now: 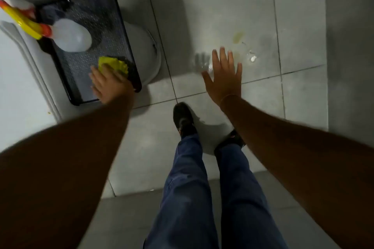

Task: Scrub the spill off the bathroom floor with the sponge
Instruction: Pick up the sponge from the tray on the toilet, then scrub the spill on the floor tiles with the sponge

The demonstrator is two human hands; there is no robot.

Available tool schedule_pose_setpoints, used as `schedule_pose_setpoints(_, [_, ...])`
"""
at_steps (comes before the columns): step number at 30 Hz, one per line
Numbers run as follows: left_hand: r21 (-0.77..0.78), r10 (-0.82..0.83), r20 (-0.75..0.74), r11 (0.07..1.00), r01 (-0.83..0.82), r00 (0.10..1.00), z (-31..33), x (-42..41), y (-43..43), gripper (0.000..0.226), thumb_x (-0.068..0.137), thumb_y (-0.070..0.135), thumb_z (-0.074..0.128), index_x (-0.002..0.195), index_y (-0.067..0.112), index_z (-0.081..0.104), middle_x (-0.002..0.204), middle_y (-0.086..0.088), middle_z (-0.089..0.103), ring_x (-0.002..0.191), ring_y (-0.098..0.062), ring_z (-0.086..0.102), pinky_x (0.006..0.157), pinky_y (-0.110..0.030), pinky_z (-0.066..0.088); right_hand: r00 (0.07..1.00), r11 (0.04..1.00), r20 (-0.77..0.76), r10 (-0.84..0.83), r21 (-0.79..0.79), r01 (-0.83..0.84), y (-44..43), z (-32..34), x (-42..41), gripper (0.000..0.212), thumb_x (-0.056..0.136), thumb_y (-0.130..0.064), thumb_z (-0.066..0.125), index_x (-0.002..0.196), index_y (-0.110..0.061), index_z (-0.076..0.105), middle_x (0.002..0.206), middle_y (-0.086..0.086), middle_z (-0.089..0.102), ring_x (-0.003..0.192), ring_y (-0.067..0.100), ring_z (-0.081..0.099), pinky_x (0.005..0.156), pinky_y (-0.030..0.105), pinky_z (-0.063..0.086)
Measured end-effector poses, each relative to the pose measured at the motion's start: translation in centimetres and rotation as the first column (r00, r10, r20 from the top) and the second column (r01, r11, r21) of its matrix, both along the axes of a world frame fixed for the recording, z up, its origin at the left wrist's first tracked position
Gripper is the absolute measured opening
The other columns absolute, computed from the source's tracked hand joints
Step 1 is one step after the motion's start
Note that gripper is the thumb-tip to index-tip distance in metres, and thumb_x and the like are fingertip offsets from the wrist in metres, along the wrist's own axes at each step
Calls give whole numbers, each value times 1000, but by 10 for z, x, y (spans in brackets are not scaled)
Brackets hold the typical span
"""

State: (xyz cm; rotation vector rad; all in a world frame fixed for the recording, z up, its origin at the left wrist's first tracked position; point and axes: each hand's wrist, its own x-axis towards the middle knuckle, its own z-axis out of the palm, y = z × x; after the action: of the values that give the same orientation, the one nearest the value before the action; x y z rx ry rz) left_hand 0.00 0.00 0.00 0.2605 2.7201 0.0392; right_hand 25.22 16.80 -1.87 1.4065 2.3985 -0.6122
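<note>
A yellow sponge with a dark scrubbing side (116,64) lies on a black tray (119,26) at the left. My left hand (108,85) rests on the sponge with its fingers closing around it; the grip is blurred. A yellowish spill (237,37) with small white blobs (253,58) marks the grey floor tiles at the upper right. My right hand (224,76) hovers with spread fingers and nothing in it, just short of the spill.
The tray sits on a white toilet lid (148,54) and also holds a white spray bottle (70,37) with a yellow and orange trigger (24,21). My two feet in dark shoes (183,119) stand on the tiles below the spill. A grey wall (350,46) runs along the right.
</note>
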Motion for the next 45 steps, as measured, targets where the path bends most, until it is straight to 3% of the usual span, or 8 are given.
schedule_pose_setpoints(8, [-82, -27, 116, 996, 36, 993, -17, -59, -39, 57, 90, 42, 49, 134, 7, 56, 140, -23, 54, 126, -45, 56, 110, -53, 45, 993, 995, 114, -14, -97, 26, -33, -42, 34, 72, 107, -62, 21, 166, -23, 7, 176, 2, 2, 163, 27, 3, 131, 57, 10])
schedule_pose_setpoints(17, [284, 130, 29, 949, -133, 991, 19, -60, -22, 37, 74, 52, 55, 90, 22, 68, 86, -7, 67, 84, -27, 68, 74, -33, 52, 940, 916, -127, -316, -299, 268, -60, -27, 29, 56, 108, -52, 39, 156, -24, 40, 168, 3, 33, 158, 25, 26, 129, 54, 21])
schedule_pose_setpoints(23, [540, -336, 430, 840, 59, 838, 69, 10, 15, 18, 92, 24, 59, 88, 10, 69, 69, 0, 68, 61, -12, 63, 52, -29, 54, 534, 165, -26, -845, -963, 215, -42, 10, -5, 67, 97, -68, 50, 153, -30, 45, 147, -9, 60, 133, 10, 55, 118, 42, 41])
schedule_pose_setpoints(27, [450, -504, 730, 863, 229, 461, 58, 88, 63, 15, 101, 20, 61, 93, 24, 73, 82, 15, 75, 72, 3, 70, 66, -21, 54, 607, -231, 150, -780, -971, -56, -15, 1, 19, 91, 78, -77, 62, 153, -29, 47, 147, 3, 62, 136, 29, 60, 114, 52, 48])
schedule_pose_setpoints(32, [470, -555, 677, 831, 297, 483, 2, 144, 98, 11, 91, 24, 66, 99, 27, 73, 93, 4, 72, 91, -17, 71, 82, -37, 60, 609, -500, 326, -723, -855, -137, -2, -40, 77, 79, 86, -71, 64, 145, -18, 58, 144, 19, 63, 131, 34, 62, 111, 49, 49])
schedule_pose_setpoints(36, [472, -557, 692, 830, 296, 459, -58, 160, 105, 31, 90, 22, 71, 121, 25, 72, 119, 0, 68, 106, -22, 67, 96, -48, 61, 434, -485, 370, -821, -854, -188, -14, -83, 111, 57, 102, -46, 59, 150, -17, 51, 148, 18, 59, 138, 36, 57, 117, 51, 46])
schedule_pose_setpoints(41, [375, -529, 683, 846, 380, 504, -145, 173, 93, 83, 89, 55, 71, 160, 41, 30, 159, -4, 40, 142, -28, 46, 115, -47, 45, 148, -109, 192, -970, -890, 443, -17, -152, 133, 44, 100, -12, 66, 141, -1, 58, 141, 28, 62, 119, 36, 67, 100, 39, 59])
schedule_pose_setpoints(45, [190, -574, 567, 789, 584, 590, -218, 171, 82, 78, 102, 64, 37, 168, 27, 16, 173, -6, 22, 159, -29, 24, 127, -50, 24, 472, 454, -52, -880, -383, 804, 4, -218, 162, 39, 103, -24, 63, 139, -11, 62, 135, 13, 69, 127, 28, 64, 110, 28, 50])
